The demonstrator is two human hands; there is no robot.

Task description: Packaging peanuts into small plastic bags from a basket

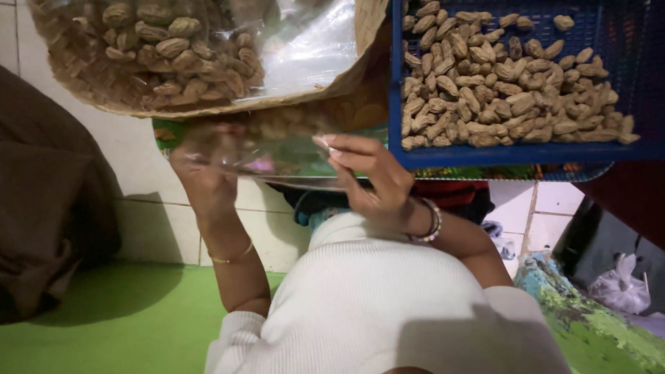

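My left hand [202, 176] and my right hand [370, 176] hold a clear plastic bag [273, 145] between them, each pinching one side of it. The bag hangs just below a round woven tray [332, 86] that carries a heap of unshelled peanuts [173, 55] and a sheet of clear plastic. My left hand shows partly through the bag's film. A thin bangle sits on my left wrist and a beaded bracelet on my right.
A blue plastic basket [512, 154] with many unshelled peanuts [499, 90] stands at the upper right. White floor tiles [138, 208] lie below, a green mat [118, 325] at the lower left, brown cloth [48, 201] on the left, and patterned fabric [596, 325] at the lower right.
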